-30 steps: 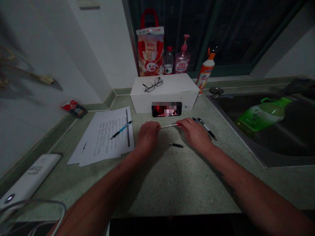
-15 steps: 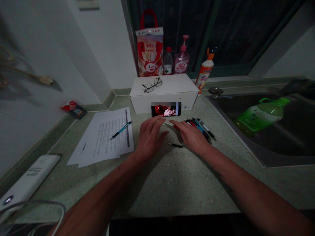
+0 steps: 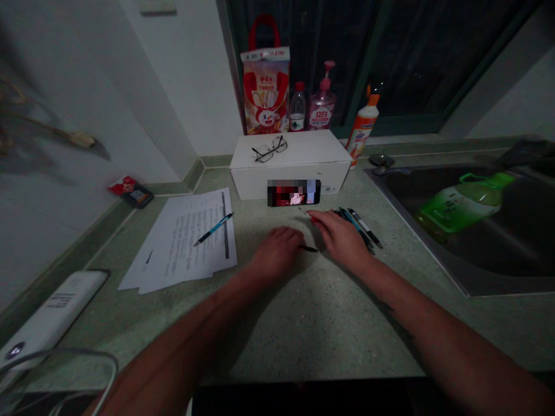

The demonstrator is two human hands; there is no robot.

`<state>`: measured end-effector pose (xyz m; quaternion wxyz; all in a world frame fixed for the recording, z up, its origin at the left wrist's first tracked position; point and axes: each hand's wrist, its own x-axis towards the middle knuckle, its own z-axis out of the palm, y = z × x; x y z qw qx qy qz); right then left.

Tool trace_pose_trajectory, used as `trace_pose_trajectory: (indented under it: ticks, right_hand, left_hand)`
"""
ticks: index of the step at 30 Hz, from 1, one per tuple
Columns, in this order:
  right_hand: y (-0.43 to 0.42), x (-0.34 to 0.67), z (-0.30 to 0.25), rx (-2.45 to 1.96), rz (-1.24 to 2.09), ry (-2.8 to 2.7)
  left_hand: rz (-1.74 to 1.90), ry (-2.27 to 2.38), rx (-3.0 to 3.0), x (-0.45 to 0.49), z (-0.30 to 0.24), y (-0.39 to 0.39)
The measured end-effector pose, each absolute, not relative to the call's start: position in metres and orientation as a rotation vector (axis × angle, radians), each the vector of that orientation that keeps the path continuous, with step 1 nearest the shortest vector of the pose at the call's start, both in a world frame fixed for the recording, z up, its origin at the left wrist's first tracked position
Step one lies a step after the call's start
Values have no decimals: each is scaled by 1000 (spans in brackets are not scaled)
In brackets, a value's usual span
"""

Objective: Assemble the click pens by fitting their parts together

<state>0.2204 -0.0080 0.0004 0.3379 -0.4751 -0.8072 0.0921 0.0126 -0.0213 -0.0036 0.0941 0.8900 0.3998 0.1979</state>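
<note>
My left hand [image 3: 280, 249] is low over the counter, its fingers curled and closed on the near end of a short black pen piece [image 3: 309, 249]. The piece's dark end sticks out to the right. Across from it, my right hand [image 3: 342, 236] is closed around a slim pen with a red part [image 3: 313, 220], whose thin pale end points up and left; most of it is hidden by the fingers. Just right of that hand, several pens [image 3: 364, 227] lie side by side. A phone [image 3: 293, 193] with a lit screen leans on a white box [image 3: 251, 180] behind both hands.
Printed sheets [image 3: 173, 254] with a blue pen [image 3: 214, 229] lie left. Glasses [image 3: 269, 150] rest on the box. Bottles [image 3: 321, 110] and a red-handled bag [image 3: 266, 95] stand behind. A sink [image 3: 455, 277] holding a green jug [image 3: 463, 202] is right; a white power strip [image 3: 56, 312] lies front left.
My left hand has come down and closed on the short black pen piece, which lay free on the counter before. My right hand stays nearly in place, its fingers more curled.
</note>
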Motion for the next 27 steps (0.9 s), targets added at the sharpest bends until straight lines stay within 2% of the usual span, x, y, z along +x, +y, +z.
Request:
trace_pose_trajectory:
  ticks: [5, 8, 27]
  right_hand:
    - [-10, 224, 5, -1290, 150, -2150]
    - [-10, 224, 8, -1302, 125, -2187]
    - [-10, 225, 10, -1370, 28, -2304]
  left_hand:
    - [1042, 1549, 2246, 5, -2, -16]
    - [1190, 1638, 2107, 3, 0, -13]
    - [1192, 1629, 2238, -2, 3, -10]
